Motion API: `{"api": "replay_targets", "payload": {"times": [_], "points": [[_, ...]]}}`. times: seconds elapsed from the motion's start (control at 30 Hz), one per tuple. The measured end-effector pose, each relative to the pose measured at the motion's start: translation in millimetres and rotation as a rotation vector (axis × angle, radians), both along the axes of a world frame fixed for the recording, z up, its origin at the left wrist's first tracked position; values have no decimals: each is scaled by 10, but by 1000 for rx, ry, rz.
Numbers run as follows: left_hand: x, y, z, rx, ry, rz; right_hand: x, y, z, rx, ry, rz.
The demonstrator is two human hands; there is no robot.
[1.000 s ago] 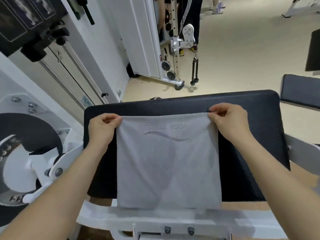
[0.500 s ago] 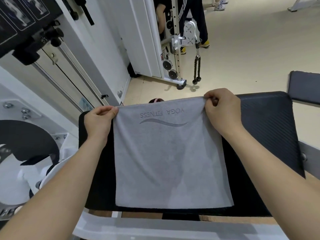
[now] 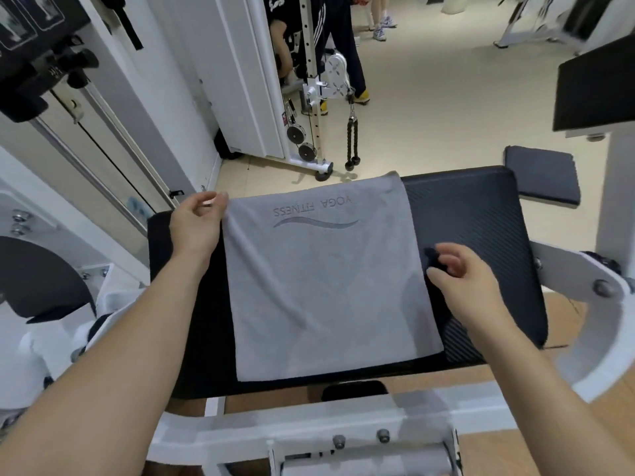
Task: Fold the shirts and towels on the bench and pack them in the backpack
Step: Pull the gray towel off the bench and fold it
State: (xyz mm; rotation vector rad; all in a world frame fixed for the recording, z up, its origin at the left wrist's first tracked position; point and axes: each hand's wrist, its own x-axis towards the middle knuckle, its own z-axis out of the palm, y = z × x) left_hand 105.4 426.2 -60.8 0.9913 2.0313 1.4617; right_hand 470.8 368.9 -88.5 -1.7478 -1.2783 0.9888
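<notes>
Surroundings: past the far edge of the bench pad (image 3: 481,214), a white cable machine (image 3: 311,97) stands on the beige floor (image 3: 446,97). A black rope handle (image 3: 352,139) hangs from it. Another person's legs in dark striped trousers (image 3: 338,46) show behind it. A smaller dark pad (image 3: 543,175) sits to your right, beyond the bench pad's far right corner and apart from it. A white steel frame (image 3: 309,429) runs across just below you, between you and the bench pad (two bolts on its near face). Both your forearms reach in over this frame.

Towel (image 3: 326,286): grey, lying flat on the left-centre of the bench pad. The lettering is at the far end, upside down to you. The far edge reaches the pad's far edge and appears to lap over it. The near edge stops short of the pad's near edge.

Your left hand (image 3: 197,228): at the towel's far left corner, fingers loosely curled, fingertips at the corner's edge. Whether they pinch the cloth cannot be told.

Your right hand (image 3: 464,276): just beside the towel's right edge, about halfway along, over bare pad. The fingers are loosely curled and hold nothing.
</notes>
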Motion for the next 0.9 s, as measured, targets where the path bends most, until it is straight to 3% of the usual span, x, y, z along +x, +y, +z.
{"api": "replay_targets", "payload": {"times": [0.07,0.17,0.3,0.47,0.57,0.7,0.9], "points": [[81,-273,18,37,-39,-27,93,-369,-174,-166,154,-51],[297,-1041,-239,7,51,27,141,-717,-354,-210,78,-25],[638,-1983,-830,-219,77,-38,122,-828,-425,-187,-12,54],[699,-2199,-992,-244,18,70,80,-847,-455,-179,-54,30],[676,-2232,-971,-264,-36,32,108,-836,-478,-217,-67,63],[539,-2246,-944,-312,-123,-24,151,-828,-468,-232,35,46],[459,-2277,-888,-269,-458,59,216,-848,-512,-291,367,-26]]}}
